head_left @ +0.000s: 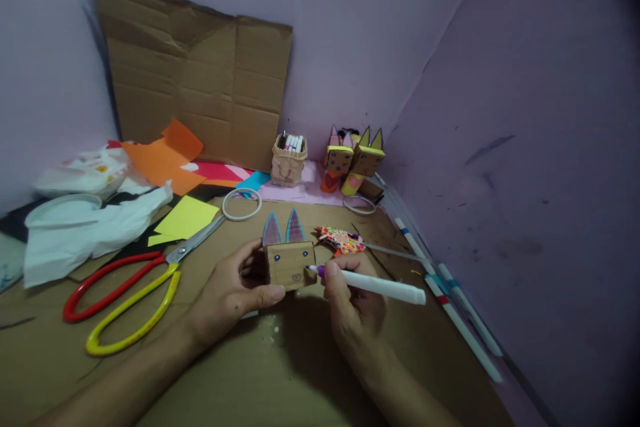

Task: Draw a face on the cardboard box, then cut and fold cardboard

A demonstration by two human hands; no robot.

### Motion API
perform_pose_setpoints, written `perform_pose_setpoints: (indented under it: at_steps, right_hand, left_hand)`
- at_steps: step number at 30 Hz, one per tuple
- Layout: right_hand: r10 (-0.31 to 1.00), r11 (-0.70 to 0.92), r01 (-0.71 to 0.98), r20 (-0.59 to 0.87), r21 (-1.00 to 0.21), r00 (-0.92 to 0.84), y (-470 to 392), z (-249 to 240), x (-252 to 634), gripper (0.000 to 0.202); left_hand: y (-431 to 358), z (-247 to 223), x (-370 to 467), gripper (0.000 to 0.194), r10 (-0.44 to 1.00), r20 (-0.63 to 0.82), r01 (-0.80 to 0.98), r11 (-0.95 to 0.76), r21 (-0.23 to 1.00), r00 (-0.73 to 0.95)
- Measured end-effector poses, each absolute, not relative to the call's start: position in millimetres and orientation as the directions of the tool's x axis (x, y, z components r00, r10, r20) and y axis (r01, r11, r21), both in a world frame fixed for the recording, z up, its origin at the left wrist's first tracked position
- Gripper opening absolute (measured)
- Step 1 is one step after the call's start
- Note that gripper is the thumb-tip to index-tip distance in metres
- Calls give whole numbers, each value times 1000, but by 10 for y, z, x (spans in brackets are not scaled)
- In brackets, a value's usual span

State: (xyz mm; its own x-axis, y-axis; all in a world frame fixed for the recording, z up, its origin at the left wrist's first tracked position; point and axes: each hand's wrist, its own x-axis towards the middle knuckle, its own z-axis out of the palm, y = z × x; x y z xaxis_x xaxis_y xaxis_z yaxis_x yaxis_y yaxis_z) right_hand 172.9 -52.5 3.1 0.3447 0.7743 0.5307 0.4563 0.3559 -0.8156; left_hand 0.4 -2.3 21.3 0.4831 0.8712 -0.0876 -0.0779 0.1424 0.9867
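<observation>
My left hand (233, 293) grips a small cardboard box (286, 265) by its left side, thumb along the lower front edge. Two pointed purple ears with blue outlines rise from the box top. Its front bears two dark drawn eyes and a small round spot lower down. Between the fingers of my right hand (355, 303) is a white marker (383, 285) with a purple tip. That tip meets, or nearly meets, the right part of the box front. Just behind the right hand lies a glue gun (343, 240) with a colourful floral pattern.
Large scissors (173, 260) with red and yellow handles lie at left, near yellow paper (189, 217) and white plastic (100, 233). At the back stand a marker holder (289, 160) and cardboard animal figures (340, 163). Several markers (467, 327) line the right wall.
</observation>
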Motion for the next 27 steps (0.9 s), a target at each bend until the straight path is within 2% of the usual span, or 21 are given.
perform_pose_setpoints:
  at_steps: [27]
  right_hand:
    - [762,359,496,555,-791,333,-519,37,1725,16]
  left_hand:
    - [-25,210,3,63,877,-79,-63,123,990,474]
